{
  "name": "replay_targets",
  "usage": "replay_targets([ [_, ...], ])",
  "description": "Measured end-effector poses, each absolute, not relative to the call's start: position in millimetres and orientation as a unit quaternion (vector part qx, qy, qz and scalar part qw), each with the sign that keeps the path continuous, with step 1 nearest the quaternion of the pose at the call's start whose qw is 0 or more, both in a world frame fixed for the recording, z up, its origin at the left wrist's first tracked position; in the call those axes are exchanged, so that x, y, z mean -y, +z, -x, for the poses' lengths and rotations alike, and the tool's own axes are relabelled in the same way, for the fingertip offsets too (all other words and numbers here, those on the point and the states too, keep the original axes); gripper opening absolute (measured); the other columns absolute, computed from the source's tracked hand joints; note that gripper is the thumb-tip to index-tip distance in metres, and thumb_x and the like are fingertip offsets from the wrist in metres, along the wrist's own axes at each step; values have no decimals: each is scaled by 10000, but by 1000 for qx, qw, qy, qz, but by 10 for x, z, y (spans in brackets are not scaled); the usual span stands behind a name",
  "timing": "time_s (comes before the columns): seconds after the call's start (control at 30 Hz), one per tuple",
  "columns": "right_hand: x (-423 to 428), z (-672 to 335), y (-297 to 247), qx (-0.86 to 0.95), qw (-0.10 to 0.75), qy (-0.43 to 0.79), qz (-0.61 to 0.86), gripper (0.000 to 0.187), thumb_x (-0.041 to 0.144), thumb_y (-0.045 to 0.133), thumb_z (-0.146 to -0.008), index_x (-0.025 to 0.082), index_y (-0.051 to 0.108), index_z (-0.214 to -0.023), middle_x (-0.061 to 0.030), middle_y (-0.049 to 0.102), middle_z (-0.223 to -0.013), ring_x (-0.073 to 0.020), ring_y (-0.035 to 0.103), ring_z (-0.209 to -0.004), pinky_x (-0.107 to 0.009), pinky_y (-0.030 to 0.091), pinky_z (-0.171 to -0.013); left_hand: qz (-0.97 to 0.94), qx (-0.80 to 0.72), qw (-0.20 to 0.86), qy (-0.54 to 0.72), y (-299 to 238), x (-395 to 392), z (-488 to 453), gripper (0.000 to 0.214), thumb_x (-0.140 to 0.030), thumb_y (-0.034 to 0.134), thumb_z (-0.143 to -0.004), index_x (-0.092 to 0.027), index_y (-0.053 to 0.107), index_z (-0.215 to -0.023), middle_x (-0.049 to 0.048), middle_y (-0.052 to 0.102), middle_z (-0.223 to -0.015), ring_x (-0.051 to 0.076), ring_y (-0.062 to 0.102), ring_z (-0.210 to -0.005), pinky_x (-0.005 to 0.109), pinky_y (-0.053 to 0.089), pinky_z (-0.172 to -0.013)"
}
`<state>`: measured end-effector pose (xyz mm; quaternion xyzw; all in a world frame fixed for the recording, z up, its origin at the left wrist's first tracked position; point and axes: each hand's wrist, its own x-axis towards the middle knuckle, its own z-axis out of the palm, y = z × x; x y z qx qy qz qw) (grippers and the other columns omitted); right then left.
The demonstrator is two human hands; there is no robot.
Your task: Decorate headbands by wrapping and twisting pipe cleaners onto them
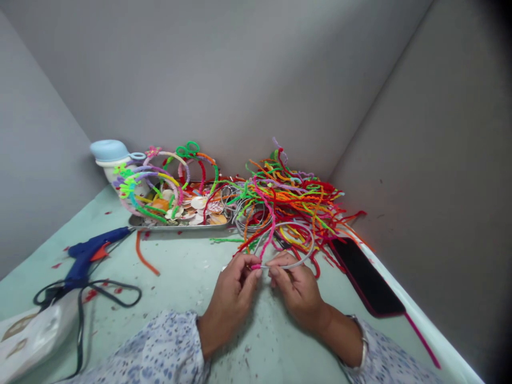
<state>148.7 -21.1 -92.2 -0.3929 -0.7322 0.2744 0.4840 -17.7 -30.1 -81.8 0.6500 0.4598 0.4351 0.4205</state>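
My left hand (pixel 234 290) pinches the wrapped end of a pink pipe cleaner (pixel 269 229) around a thin grey headband (pixel 311 234). The free length of the pipe cleaner rises from my fingertips and leans over the pile behind. Close beside it, my right hand (pixel 298 288) is closed on the same headband, whose loop curves up and to the right. Both hands are low over the table, fingertips a small gap apart. My fingers hide part of the wrapped end.
Behind my hands lies a tangled heap of pipe cleaners (pixel 296 186). A metal tray (pixel 188 228) holds shells, with wrapped headbands (pixel 160 154) and a white bottle (pixel 112 165) at its left. A blue glue gun (pixel 86 250) with a cord is at left; a phone (pixel 370 277) lies at right.
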Motion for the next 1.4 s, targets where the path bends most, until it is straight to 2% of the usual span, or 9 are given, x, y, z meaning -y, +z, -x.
replay_targets([
  [0.13,215,-1490,-921,733,481,277,394,155,238,468,-935,203,618,-912,-14,562,-703,-159,549,-637,-294,433,-625,-658,-459,407,437,-796,291,174,149,-240,473,-916,-187,610,-894,28,609,-839,163,547,-785,256,414,-697],
  [0.33,210,-1488,-917,743,482,271,377,147,209,478,-927,206,626,-933,-26,594,-750,-168,580,-712,-295,455,-669,-681,-464,380,421,-773,292,184,159,-217,458,-916,-186,593,-839,17,604,-774,158,534,-726,251,393,-663],
  [0.6,210,-1480,-889,753,486,242,372,158,210,484,-923,207,641,-941,-49,633,-789,-187,600,-758,-307,482,-686,-682,-457,392,414,-779,280,189,186,-246,451,-922,-181,590,-816,16,592,-752,159,528,-703,249,384,-638],
  [0.8,207,-1486,-934,745,491,253,374,147,209,475,-930,219,620,-953,-41,623,-804,-182,597,-762,-308,480,-697,-661,-450,427,422,-792,286,192,193,-286,452,-928,-187,614,-889,18,602,-762,154,524,-688,246,393,-625],
  [0.93,216,-1487,-930,745,500,238,372,164,207,482,-921,226,596,-1037,-57,630,-921,-198,597,-884,-340,484,-795,-661,-456,415,429,-793,294,193,172,-273,471,-920,-186,610,-869,25,615,-770,159,535,-706,251,395,-634],
  [1.03,221,-1488,-898,747,491,222,389,262,219,474,-920,230,554,-1169,-80,612,-1069,-217,575,-1011,-373,467,-874,-662,-455,408,433,-789,294,192,170,-266,478,-919,-183,604,-842,22,606,-755,153,525,-694,251,394,-630],
  [1.17,218,-1489,-865,767,452,237,390,330,219,410,-943,230,531,-1249,-75,629,-1005,-221,573,-1043,-404,432,-944,-664,-444,409,441,-773,302,197,162,-254,476,-922,-185,603,-847,17,596,-768,147,522,-699,249,398,-638],
  [1.4,220,-1491,-876,769,458,238,378,314,218,413,-946,232,546,-1230,-85,614,-1084,-214,593,-1001,-384,484,-880,-681,-439,374,451,-733,337,200,150,-221,477,-911,-179,599,-833,22,574,-791,154,524,-728,263,401,-668],
])
